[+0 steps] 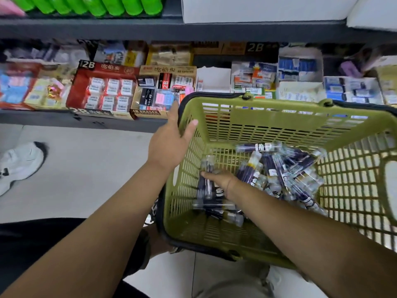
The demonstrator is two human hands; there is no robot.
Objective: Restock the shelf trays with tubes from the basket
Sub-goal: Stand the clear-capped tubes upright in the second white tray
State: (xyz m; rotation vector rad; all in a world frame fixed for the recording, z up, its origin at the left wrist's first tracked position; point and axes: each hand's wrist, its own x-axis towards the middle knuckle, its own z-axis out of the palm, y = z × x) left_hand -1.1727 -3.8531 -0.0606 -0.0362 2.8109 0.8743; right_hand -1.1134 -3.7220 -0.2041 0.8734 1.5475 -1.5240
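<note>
Basket rim [279, 103] pinched by left fingers [173, 114] | right fingers [207, 174] among blurred tubes [279, 168], grip cannot tell

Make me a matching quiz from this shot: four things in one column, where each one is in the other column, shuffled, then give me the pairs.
1. left hand
2. right hand
3. green containers
4. white shoe

A. on the floor, at left
B. on the rim of the basket
C. on the top shelf
D. down in the basket, on the tubes

Pairs: 1-B, 2-D, 3-C, 4-A
</note>
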